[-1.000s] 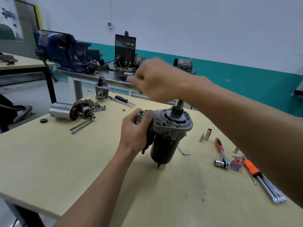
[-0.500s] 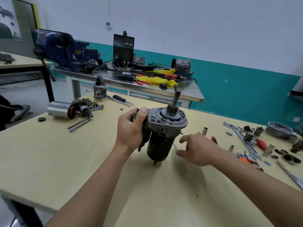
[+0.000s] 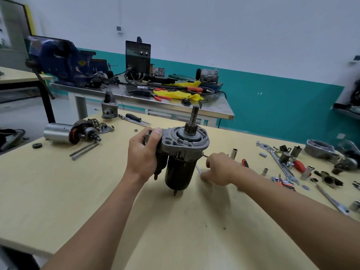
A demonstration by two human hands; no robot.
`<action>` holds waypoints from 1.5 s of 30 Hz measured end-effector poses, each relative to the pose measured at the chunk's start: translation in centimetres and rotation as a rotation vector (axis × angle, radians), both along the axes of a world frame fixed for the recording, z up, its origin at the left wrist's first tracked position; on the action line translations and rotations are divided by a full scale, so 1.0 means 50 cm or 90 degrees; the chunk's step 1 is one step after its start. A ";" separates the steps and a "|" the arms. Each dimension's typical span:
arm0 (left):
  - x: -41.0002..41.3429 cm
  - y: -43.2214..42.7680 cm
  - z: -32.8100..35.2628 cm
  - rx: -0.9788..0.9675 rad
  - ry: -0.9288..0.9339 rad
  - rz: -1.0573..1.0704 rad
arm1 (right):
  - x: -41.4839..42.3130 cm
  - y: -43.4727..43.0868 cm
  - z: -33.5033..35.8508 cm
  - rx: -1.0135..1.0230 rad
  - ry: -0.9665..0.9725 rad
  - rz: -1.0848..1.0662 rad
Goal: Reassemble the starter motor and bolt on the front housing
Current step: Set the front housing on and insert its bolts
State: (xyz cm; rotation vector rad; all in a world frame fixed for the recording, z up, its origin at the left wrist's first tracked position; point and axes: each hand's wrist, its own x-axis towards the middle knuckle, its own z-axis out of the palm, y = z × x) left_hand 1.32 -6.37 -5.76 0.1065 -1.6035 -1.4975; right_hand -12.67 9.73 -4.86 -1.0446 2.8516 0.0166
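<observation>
Right grip (image 3: 220,168) dropped to pale tabletop (image 3: 78,191), pinching thin bent steel key (image 3: 198,169).
Left grip (image 3: 143,154) clamps upright black starter motor (image 3: 181,172); likely bolting step: seat key squarely next.

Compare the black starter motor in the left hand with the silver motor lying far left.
The black starter motor stands upright, shaft up, held by the left hand; the silver motor lies on its side on the table, untouched. The black one is closed by a grey end housing; the silver one shows copper windings. Both are cylindrical.
</observation>
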 end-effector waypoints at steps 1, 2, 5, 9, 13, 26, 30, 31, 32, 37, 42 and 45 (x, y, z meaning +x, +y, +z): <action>0.000 -0.001 -0.001 0.000 0.002 -0.001 | -0.002 -0.006 -0.003 -0.011 -0.003 -0.006; 0.000 -0.002 -0.002 0.000 0.006 -0.002 | -0.005 -0.014 -0.003 -0.018 -0.007 -0.008; -0.001 -0.003 -0.004 0.008 0.014 -0.007 | -0.003 -0.034 0.013 0.033 -0.020 -0.002; 0.000 -0.004 -0.003 0.017 0.014 -0.012 | 0.006 -0.039 0.020 0.123 -0.008 0.001; 0.001 -0.002 -0.002 0.026 0.010 -0.007 | 0.006 -0.019 0.007 0.122 -0.032 -0.012; 0.002 0.002 0.000 0.018 0.018 -0.007 | 0.062 0.110 0.090 -0.406 -0.147 -0.003; 0.000 0.001 -0.001 0.005 0.015 -0.009 | 0.089 0.189 0.219 -0.718 -0.496 0.137; 0.000 0.000 -0.001 0.002 0.013 -0.008 | 0.101 0.201 0.243 -0.738 -0.511 0.198; -0.001 0.000 -0.001 -0.001 0.010 -0.005 | 0.114 0.205 0.261 -0.731 -0.495 0.244; -0.001 -0.001 0.000 -0.007 0.006 0.002 | 0.172 0.159 0.292 -0.716 -0.294 0.376; -0.001 -0.001 0.000 0.003 0.002 0.000 | 0.185 0.088 0.277 -0.695 -0.267 0.377; -0.002 -0.001 -0.001 0.003 0.011 0.012 | 0.188 0.052 0.256 -0.625 -0.275 0.336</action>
